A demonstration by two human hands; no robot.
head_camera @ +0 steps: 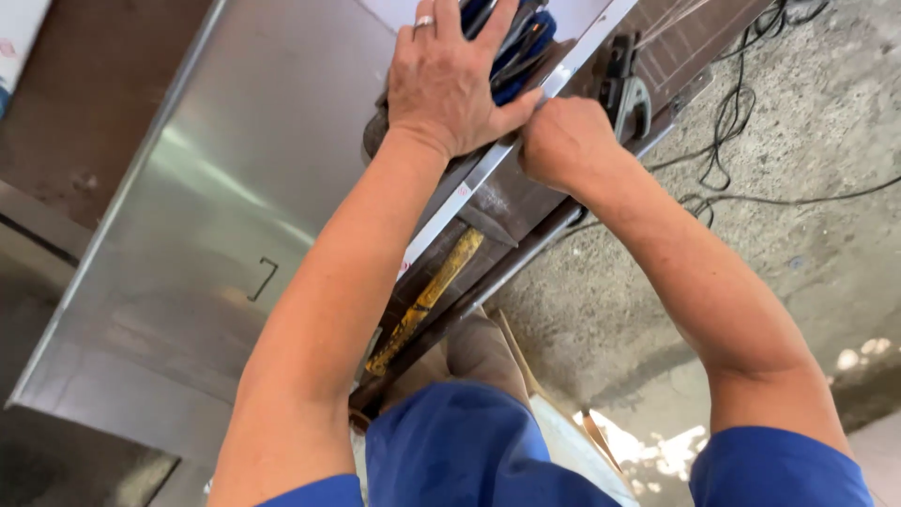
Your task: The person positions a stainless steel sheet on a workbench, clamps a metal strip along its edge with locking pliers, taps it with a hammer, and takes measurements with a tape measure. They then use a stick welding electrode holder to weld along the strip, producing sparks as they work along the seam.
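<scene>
My left hand (446, 80), with a ring on one finger, lies flat with fingers spread on a long steel rule (441, 221). The hand also covers part of a pile of blue-handled tools (526, 47). The rule runs diagonally along the right edge of a large shiny metal sheet (235, 188). My right hand (568, 141) is closed in a fist against the rule's edge, just right of my left thumb. Whatever is inside the fist is hidden.
A yellow-handled tool (427, 300) lies in the brown bench channel (507, 202) below the rule. A black and grey clamp-like tool (629, 94) sits at the bench's far end. Black cables (732, 122) trail over the concrete floor (798, 235). A small bracket mark (266, 279) is on the sheet.
</scene>
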